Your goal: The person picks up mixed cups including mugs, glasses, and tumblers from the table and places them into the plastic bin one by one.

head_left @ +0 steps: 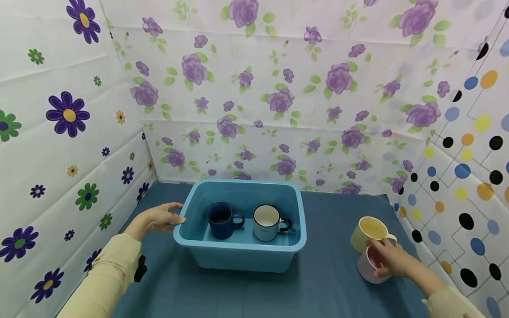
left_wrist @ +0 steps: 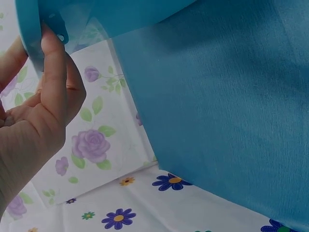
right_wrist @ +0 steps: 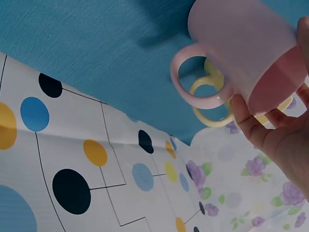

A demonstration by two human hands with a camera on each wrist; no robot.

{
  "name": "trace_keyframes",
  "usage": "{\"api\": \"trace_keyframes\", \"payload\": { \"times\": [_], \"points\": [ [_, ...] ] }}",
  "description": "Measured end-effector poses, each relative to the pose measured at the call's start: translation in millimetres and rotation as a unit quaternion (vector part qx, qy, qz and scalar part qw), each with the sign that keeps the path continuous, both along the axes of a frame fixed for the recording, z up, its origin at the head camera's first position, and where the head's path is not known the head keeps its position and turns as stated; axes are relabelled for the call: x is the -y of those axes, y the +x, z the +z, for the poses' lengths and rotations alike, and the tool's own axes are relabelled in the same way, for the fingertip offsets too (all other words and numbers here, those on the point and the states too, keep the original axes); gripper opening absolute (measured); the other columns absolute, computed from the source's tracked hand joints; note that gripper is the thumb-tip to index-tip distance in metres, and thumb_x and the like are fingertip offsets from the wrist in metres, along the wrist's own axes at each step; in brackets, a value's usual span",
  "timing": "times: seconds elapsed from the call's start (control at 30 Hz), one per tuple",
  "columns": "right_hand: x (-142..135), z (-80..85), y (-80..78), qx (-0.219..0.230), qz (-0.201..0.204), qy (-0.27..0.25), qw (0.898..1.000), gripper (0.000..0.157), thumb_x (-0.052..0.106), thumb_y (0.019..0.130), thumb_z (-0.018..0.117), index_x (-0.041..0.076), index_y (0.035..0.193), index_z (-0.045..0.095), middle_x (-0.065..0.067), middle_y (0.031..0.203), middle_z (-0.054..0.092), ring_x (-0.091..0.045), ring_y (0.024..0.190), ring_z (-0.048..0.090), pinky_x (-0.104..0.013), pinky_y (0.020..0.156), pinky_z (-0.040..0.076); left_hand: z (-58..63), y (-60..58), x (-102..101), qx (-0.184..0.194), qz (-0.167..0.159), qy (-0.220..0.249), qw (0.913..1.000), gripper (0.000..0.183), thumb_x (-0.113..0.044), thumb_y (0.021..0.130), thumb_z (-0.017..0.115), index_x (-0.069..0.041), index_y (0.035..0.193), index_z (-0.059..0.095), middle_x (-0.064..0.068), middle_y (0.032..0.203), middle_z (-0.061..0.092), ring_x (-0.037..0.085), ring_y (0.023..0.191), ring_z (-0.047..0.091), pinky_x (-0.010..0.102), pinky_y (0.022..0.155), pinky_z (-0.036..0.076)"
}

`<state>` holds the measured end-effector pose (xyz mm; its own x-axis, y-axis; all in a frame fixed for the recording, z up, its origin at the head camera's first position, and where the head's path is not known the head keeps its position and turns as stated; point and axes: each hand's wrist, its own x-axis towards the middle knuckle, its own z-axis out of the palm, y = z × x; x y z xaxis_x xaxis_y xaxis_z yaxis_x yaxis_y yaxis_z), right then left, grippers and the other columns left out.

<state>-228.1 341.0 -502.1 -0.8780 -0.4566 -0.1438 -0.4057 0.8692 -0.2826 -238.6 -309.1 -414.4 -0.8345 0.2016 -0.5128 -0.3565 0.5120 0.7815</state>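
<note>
My left hand (head_left: 161,217) pinches the left rim of a light blue plastic tub (head_left: 242,259); in the left wrist view its fingertips lie under the tub's lip (left_wrist: 30,36). Inside the tub stand a navy mug (head_left: 222,225) and a whitish mug (head_left: 265,231) with a dark rim and handle, side by side. Over on the right, my right hand (head_left: 393,259) grips a pink mug (head_left: 363,267) by its rim, fingers near the handle (right_wrist: 176,72). Just behind it is a yellow mug (head_left: 359,236), its handle pointing right.
A blue cloth (head_left: 330,282) covers the table. Flowered sheets (head_left: 254,110) hang along the back and the left side (head_left: 43,154), and a dotted sheet (head_left: 449,212) closes off the right. The tub stands near the back, left of the pink and yellow mugs.
</note>
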Motion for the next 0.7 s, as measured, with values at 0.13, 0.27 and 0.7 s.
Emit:
{"api": "trace_keyframes", "payload": {
  "times": [0.13,0.27,0.7],
  "points": [
    [2.8,-0.2,2.0,-0.025,0.018,-0.002,1.000,0.076,0.027,0.059,0.088,0.010,0.118,0.042,-0.022,0.106,0.049,-0.042,0.087,0.049,-0.057,0.067,0.046,1.2,-0.1,-0.4,-0.002,-0.004,-0.007,1.0000,0.071,-0.014,0.095,0.056,0.006,0.146,0.011,0.028,0.128,0.050,0.026,0.107,0.058,0.049,0.095,0.049],
    [3.3,-3.5,3.1,-0.036,0.020,-0.003,0.999,0.076,0.026,0.058,0.088,0.010,0.117,0.044,-0.020,0.105,0.050,-0.040,0.087,0.048,-0.057,0.067,0.046,-0.3,2.0,0.8,-0.007,-0.006,-0.007,0.9999,0.072,-0.014,0.095,0.056,0.007,0.146,0.010,0.032,0.132,0.045,0.035,0.116,0.054,0.052,0.097,0.046],
    [-3.0,-4.6,-0.8,-0.038,-0.021,0.017,0.999,0.074,0.031,0.063,0.084,0.006,0.125,0.053,-0.024,0.108,0.054,-0.037,0.086,0.059,-0.048,0.063,0.052,2.0,1.4,-2.2,-0.009,0.007,-0.002,0.9999,0.071,-0.011,0.094,0.056,0.007,0.146,0.011,0.021,0.113,0.058,0.016,0.090,0.059,0.043,0.088,0.054]
  ]
}}
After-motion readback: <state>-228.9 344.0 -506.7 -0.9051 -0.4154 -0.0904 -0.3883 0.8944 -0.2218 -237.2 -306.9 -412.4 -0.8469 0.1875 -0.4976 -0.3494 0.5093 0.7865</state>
